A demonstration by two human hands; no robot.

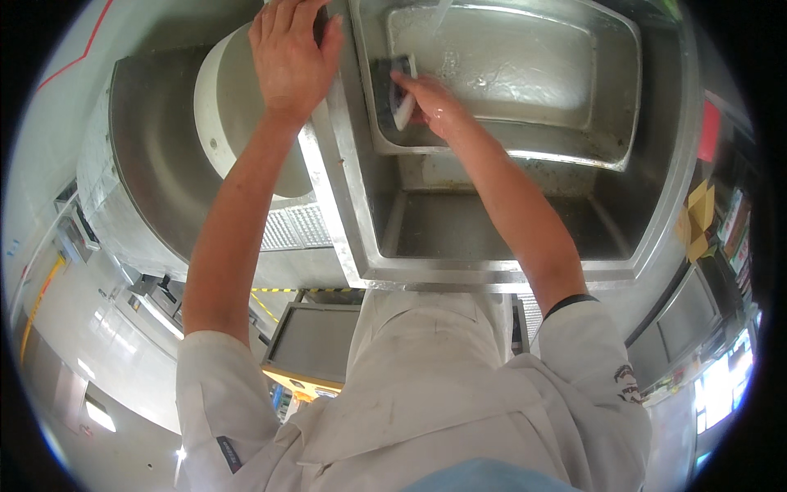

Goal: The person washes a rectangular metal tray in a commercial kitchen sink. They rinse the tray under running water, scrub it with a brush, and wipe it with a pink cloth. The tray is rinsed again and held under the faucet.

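Note:
My right hand [433, 101] grips a dark-and-white scrubber [403, 98], its exact kind blurred. The scrubber is against the left inner side of a large rectangular metal pan [529, 67]. This pan sits inside a stainless steel sink [492, 227], over its far part. A thin stream of water [441, 15] falls into the pan, and its floor is wet. Back up, beside the sink's left edge, is my left hand [292, 58], thumb apart from the fingers. Its fingertips reach the top of the picture, and whether it holds anything is not visible.
A thick round white object [224, 104] stands left of the sink, by a curved metal surface [154, 141]. Below the left arm is a dark-topped cart or drawer unit [316, 341]. An opened cardboard box [698, 218] and a metal appliance [688, 313] are on the right.

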